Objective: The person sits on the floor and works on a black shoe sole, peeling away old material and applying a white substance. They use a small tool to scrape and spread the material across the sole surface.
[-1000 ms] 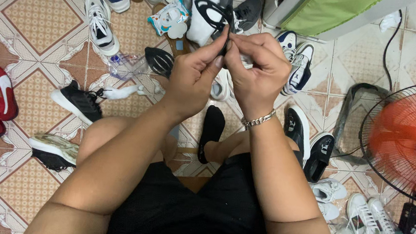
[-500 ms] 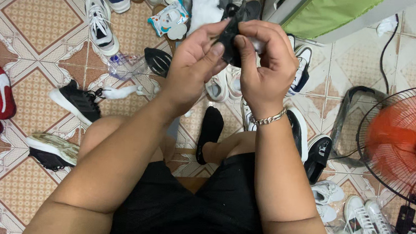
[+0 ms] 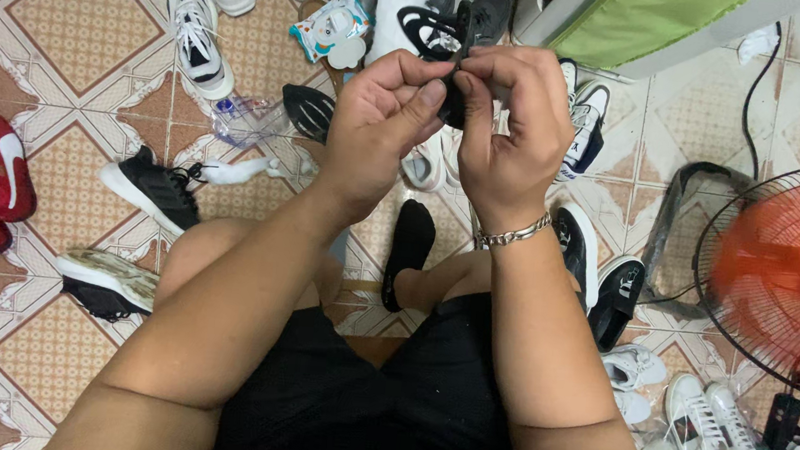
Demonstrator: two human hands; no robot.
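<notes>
Two hands, the left hand (image 3: 380, 117) and the right hand (image 3: 509, 133), pinch one small black thing (image 3: 454, 95) tight between fingers. Fingers hide most of it. It sits up above the knees. Shoes (image 3: 200, 29) lie around on the tiled floor (image 3: 70, 22).

item: small black piece (image 3: 453, 93), soft-looking, possibly a strip or part of a shoe; its exact kind cannot be told
colour: black, matte
state: pinched and mostly hidden, only a narrow dark sliver showing
pose: roughly upright, long side running from 12 to 6 o'clock
place: raised above the tiled floor, toward 12 o'clock from frame centre, between two sets of fingertips
</notes>
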